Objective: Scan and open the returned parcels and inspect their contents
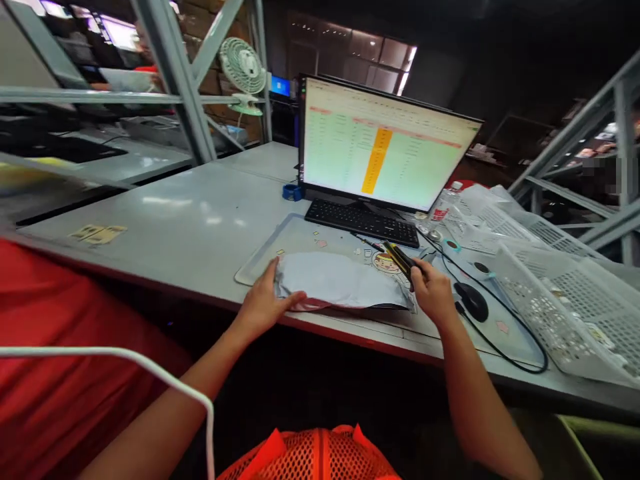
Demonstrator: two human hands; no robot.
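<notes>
Plainly, from where I stand, the white package [340, 277] lies between the person's two grips, on the desk mat [305, 233] near the front edge of the tabletop [185, 200]. Its long axis runs roughly nine to three o'clock, dipping slightly at the three. The left grip [263, 303] is the nearer, touching it: thumb and fingers set around the nine o'clock end, holding it. The right grip [433, 293] is curled around a yellow-and-black tool [399, 257], seemingly a utility knife, its front end aimed between ten and eleven; whether a blade is out, I can't tell. From that grip, the package lies toward nine, the black mouse [473, 302] toward three.
</notes>
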